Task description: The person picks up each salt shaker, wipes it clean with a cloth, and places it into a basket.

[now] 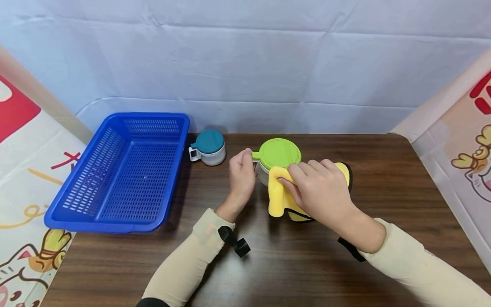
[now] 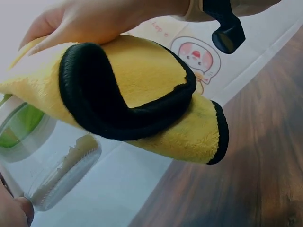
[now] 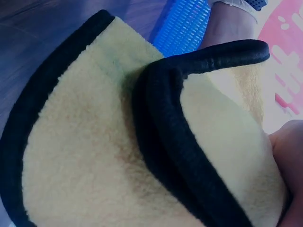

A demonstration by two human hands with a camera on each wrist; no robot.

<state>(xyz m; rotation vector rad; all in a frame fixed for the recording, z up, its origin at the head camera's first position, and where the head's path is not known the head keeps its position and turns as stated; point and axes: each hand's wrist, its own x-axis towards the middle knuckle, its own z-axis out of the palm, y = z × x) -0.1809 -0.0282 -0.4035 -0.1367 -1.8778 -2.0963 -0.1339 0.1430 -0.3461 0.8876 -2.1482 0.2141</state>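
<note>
My left hand (image 1: pixel 242 172) grips the handle of a clear seasoning jar (image 1: pixel 262 175) with a bright green lid (image 1: pixel 281 152). A yellow cloth (image 1: pixel 277 200) with black edging is bunched in my right hand (image 1: pixel 323 192), its folds against the jar's front right side. Seen from the left wrist, the jar (image 2: pixel 66 172) has pale residue near its base, and the cloth (image 2: pixel 147 71) covers part of its lid end. The cloth (image 3: pixel 85 137) fills most of the right wrist view and hides the jar there.
A blue perforated plastic basket (image 1: pixel 130 227) stands on the left of the dark wooden table (image 1: pixel 387 187). Between it and my left hand is a smaller jar with a teal lid (image 1: pixel 209 141), near the back edge. A pale cloth backdrop (image 1: pixel 245 64) hangs behind.
</note>
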